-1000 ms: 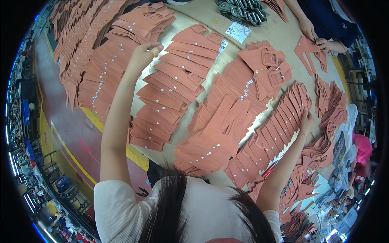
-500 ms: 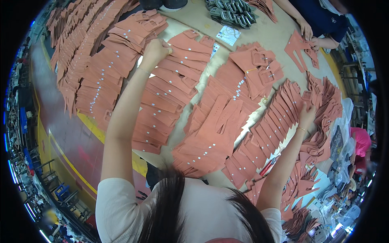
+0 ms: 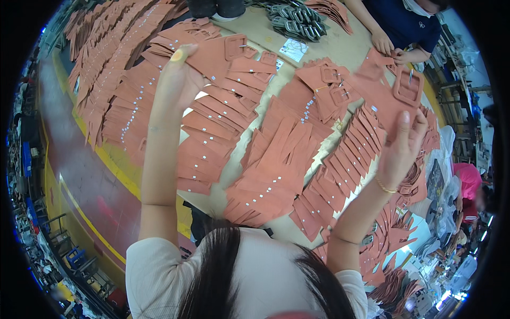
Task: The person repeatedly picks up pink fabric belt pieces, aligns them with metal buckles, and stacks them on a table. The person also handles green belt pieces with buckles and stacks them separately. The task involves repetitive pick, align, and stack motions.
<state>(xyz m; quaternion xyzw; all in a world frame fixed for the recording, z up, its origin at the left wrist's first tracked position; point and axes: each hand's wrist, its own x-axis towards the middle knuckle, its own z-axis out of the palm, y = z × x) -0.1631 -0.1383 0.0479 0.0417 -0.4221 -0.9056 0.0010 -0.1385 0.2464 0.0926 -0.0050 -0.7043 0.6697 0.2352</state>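
Note:
My left hand (image 3: 180, 80) is closed on the edge of a terracotta leather-like piece (image 3: 212, 57) with a covered buckle at its far end, lifted over a fanned stack (image 3: 210, 127) of similar pieces. My right hand (image 3: 399, 149) grips a second buckled piece (image 3: 369, 80), raised above the right-hand rows. Its large square buckle (image 3: 408, 87) has a metal prong, and a small white label sits near its edge. Part of each piece's held edge is hidden by my fingers. Between my arms lies a middle stack (image 3: 271, 165) with loose pieces on top.
Another person's hands (image 3: 390, 48) handle a terracotta piece across the table. Dark buckles (image 3: 297, 24) are heaped at the far edge beside a white printed card (image 3: 294, 49). More fanned stacks (image 3: 127, 106) stand to the left, above a red floor with yellow lines (image 3: 95, 175).
Both hands have come up from the stacks, each now lifting a buckled piece. The left hand moved left, and the right hand rose toward the camera. The view shifted slightly.

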